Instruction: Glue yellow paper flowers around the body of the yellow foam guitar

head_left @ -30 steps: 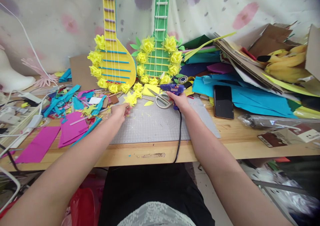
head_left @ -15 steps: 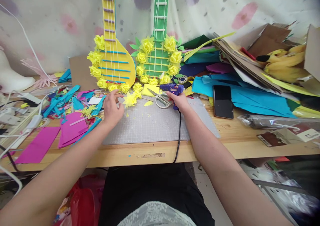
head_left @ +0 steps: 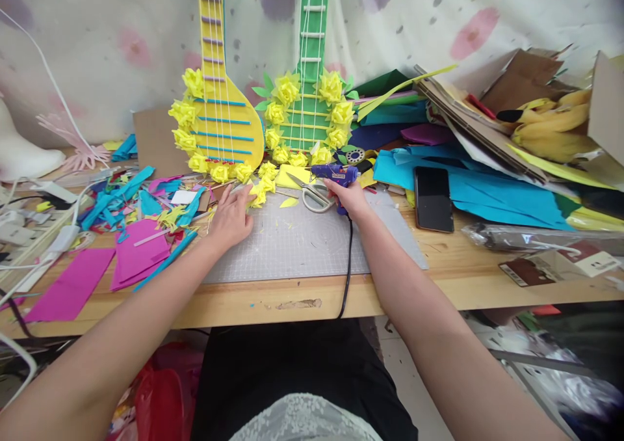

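My right hand (head_left: pixel 348 197) is closed around the handle of a purple-blue hot glue gun (head_left: pixel 331 174), whose nozzle points left and whose black cord hangs over the table edge. Just under the gun lies a pair of scissors (head_left: pixel 316 198) with light handles. My left hand (head_left: pixel 231 218) reaches over the grey cutting mat (head_left: pixel 292 252), fingers stretched out and thumb apart. Its fingertips touch a yellow paper flower (head_left: pixel 258 196) and cover part of it. Behind stand a yellow flower-trimmed paper guitar (head_left: pixel 234 112) and a green one (head_left: pixel 306 112).
Pink sheets (head_left: pixel 141 252) and colourful scraps lie at left, beside a power strip (head_left: pixel 41 255) and white cables. At right are a phone (head_left: pixel 433 199), blue sheets (head_left: pixel 507 190), a cardboard pile (head_left: pixel 480 119) and a plastic-wrapped item (head_left: pixel 536 236).
My left hand has shifted right and slightly down, and its fingers now lie over the left part of the yellow flower. My right hand stays with the glue gun.
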The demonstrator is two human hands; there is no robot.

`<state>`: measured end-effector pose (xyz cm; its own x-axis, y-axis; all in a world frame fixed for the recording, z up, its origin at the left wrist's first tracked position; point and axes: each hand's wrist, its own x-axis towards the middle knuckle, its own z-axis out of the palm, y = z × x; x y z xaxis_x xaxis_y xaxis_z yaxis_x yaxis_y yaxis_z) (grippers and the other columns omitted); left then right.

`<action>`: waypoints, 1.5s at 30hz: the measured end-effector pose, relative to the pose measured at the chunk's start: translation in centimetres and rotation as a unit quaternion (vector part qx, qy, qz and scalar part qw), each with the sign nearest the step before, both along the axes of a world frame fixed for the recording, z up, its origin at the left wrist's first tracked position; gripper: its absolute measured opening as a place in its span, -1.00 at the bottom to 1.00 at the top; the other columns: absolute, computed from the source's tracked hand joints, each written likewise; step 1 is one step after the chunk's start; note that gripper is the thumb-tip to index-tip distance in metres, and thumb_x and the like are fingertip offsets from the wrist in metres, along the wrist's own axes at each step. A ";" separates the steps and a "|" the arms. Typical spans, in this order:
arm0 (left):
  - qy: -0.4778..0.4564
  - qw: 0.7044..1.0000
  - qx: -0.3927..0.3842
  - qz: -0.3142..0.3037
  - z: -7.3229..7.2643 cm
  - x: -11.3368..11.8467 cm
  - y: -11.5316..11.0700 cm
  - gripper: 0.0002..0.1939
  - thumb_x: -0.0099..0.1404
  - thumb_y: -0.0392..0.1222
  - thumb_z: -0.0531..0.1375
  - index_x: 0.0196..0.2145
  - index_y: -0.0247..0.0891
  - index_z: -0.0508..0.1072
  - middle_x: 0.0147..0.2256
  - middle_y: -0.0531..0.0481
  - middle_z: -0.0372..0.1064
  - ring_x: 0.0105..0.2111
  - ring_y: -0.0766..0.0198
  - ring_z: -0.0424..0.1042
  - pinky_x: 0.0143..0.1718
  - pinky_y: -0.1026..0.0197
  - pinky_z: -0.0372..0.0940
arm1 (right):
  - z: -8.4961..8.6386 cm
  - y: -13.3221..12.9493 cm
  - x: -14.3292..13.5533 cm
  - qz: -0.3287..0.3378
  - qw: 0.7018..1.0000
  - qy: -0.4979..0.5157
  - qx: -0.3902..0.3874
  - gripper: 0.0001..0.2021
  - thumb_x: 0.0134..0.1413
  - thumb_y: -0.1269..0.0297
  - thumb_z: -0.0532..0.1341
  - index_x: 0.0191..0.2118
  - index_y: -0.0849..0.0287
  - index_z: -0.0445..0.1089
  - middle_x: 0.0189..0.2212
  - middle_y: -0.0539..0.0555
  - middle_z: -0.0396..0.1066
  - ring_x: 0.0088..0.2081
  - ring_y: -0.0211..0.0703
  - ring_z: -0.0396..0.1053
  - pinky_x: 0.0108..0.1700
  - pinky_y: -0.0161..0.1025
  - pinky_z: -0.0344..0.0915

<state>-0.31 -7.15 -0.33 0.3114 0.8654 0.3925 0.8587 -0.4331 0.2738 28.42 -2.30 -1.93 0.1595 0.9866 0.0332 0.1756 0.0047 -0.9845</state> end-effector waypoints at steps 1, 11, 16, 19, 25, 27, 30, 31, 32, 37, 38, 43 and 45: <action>-0.003 1.000 0.007 0.002 0.1 0.0 -0.1 -0.17 -0.04 -0.46 0.09 0.24 -0.32 0.06 -0.02 -0.16 0.44 0.16 0.04 0.24 0.31 -0.10 -0.17 | -0.1 0.1 0.0 -0.002 1.000 0.001 0.001 -0.65 -0.18 -0.01 0.29 -0.61 0.16 0.27 -0.69 -0.03 0.27 -0.63 -0.35 0.12 -0.57 -0.32 0.10; -0.027 0.999 0.018 0.018 0.4 -0.3 -0.1 -0.15 -0.04 -0.42 0.13 0.25 -0.27 0.06 0.05 -0.17 0.38 0.17 0.00 0.23 0.30 -0.16 -0.16 | -0.3 0.2 0.1 -0.001 1.000 0.004 0.007 -0.68 -0.18 0.00 0.29 -0.58 0.14 0.27 -0.69 -0.04 0.27 -0.63 -0.35 0.12 -0.57 -0.32 0.10; 0.025 0.999 0.028 -0.019 0.3 -0.8 0.2 -0.17 0.02 -0.40 0.11 0.27 -0.25 0.03 0.11 -0.16 0.33 0.20 0.03 0.18 0.30 -0.17 -0.18 | -0.3 0.3 0.2 -0.007 1.000 0.003 0.008 -0.68 -0.16 0.01 0.29 -0.59 0.15 0.27 -0.68 -0.03 0.28 -0.63 -0.35 0.13 -0.55 -0.31 0.11; 0.062 0.996 0.050 -0.047 0.1 -1.1 0.2 -0.20 0.04 -0.40 0.09 0.28 -0.28 0.05 0.21 -0.20 0.19 0.27 0.03 0.05 0.30 -0.15 -0.18 | -0.4 0.3 0.2 -0.008 1.000 0.000 0.009 -0.68 -0.17 0.02 0.29 -0.58 0.15 0.27 -0.66 -0.03 0.29 -0.63 -0.35 0.14 -0.55 -0.31 0.11; 0.091 0.991 0.068 -0.064 0.1 -1.8 0.0 -0.24 0.08 -0.39 0.06 0.27 -0.27 0.06 0.22 -0.21 0.15 0.31 0.04 -0.05 0.31 -0.13 -0.18 | -0.5 0.4 0.3 -0.004 1.000 0.000 0.010 -0.68 -0.16 0.00 0.29 -0.57 0.15 0.28 -0.66 -0.02 0.30 -0.62 -0.35 0.14 -0.55 -0.31 0.11; 0.064 0.994 0.085 -0.034 0.3 -1.9 0.1 -0.28 0.09 -0.36 0.08 0.24 -0.30 0.10 0.22 -0.25 0.13 0.29 0.00 -0.02 0.29 -0.14 -0.14 | -0.3 0.3 0.2 -0.004 1.000 0.000 0.007 -0.68 -0.16 0.01 0.29 -0.58 0.15 0.27 -0.67 -0.02 0.29 -0.63 -0.35 0.13 -0.55 -0.31 0.11; 0.018 0.994 0.106 0.012 0.6 -2.0 0.4 -0.43 0.15 -0.27 0.10 0.14 -0.30 0.23 0.08 -0.26 0.29 0.18 -0.01 0.17 0.24 -0.14 -0.04 | -0.2 0.2 0.1 -0.006 1.000 0.002 0.000 -0.68 -0.18 0.01 0.29 -0.59 0.15 0.27 -0.67 -0.02 0.30 -0.63 -0.35 0.12 -0.56 -0.31 0.11; 0.008 0.994 0.105 0.017 0.8 -1.9 0.5 -0.51 0.17 -0.23 0.09 0.09 -0.29 0.28 -0.02 -0.23 0.36 0.12 0.00 0.24 0.22 -0.13 0.01 | -0.2 0.2 0.1 -0.007 1.000 0.004 -0.002 -0.67 -0.19 0.01 0.29 -0.59 0.15 0.27 -0.67 -0.02 0.30 -0.63 -0.36 0.13 -0.56 -0.31 0.11; 0.000 0.995 0.101 0.017 0.9 -1.8 0.6 -0.58 0.20 -0.20 0.08 0.04 -0.27 0.32 -0.12 -0.19 0.41 0.06 0.02 0.30 0.19 -0.11 0.06 | -0.2 0.2 0.1 -0.008 1.000 0.005 -0.004 -0.67 -0.20 0.00 0.30 -0.59 0.16 0.27 -0.67 -0.03 0.30 -0.64 -0.36 0.13 -0.57 -0.32 0.10; -0.060 0.994 0.072 0.065 1.7 -0.3 1.0 -0.73 0.24 -0.14 0.07 -0.11 -0.23 0.37 -0.32 -0.09 0.42 -0.16 0.09 0.41 -0.02 0.01 0.24 | -0.1 0.2 0.1 -0.009 1.000 0.007 -0.006 -0.66 -0.23 -0.02 0.30 -0.56 0.17 0.28 -0.67 -0.04 0.31 -0.65 -0.37 0.12 -0.58 -0.33 0.10; -0.082 0.990 0.066 0.091 1.9 0.3 1.0 -0.74 0.24 -0.15 0.08 -0.12 -0.22 0.36 -0.32 -0.08 0.41 -0.19 0.11 0.41 -0.05 0.04 0.25 | -0.1 0.2 0.1 -0.010 1.000 0.005 -0.006 -0.66 -0.23 -0.01 0.30 -0.56 0.17 0.28 -0.67 -0.05 0.30 -0.65 -0.37 0.12 -0.59 -0.34 0.10; -0.209 0.958 0.005 0.194 2.1 2.6 2.0 -0.75 0.23 -0.10 0.10 -0.14 -0.20 0.32 -0.34 -0.03 0.36 -0.28 0.19 0.40 -0.14 0.09 0.28 | 0.1 0.0 0.0 -0.009 1.000 0.010 -0.009 -0.66 -0.22 0.00 0.30 -0.57 0.17 0.27 -0.68 -0.04 0.29 -0.66 -0.38 0.11 -0.59 -0.33 0.09; -0.229 0.951 -0.025 0.205 1.7 3.0 2.5 -0.60 0.11 -0.09 0.23 -0.10 -0.21 0.28 -0.27 -0.06 0.35 -0.20 0.15 0.40 -0.11 0.08 0.29 | 0.2 0.0 0.0 -0.011 1.000 0.010 -0.007 -0.66 -0.21 0.00 0.30 -0.57 0.17 0.27 -0.67 -0.04 0.30 -0.65 -0.38 0.12 -0.58 -0.32 0.10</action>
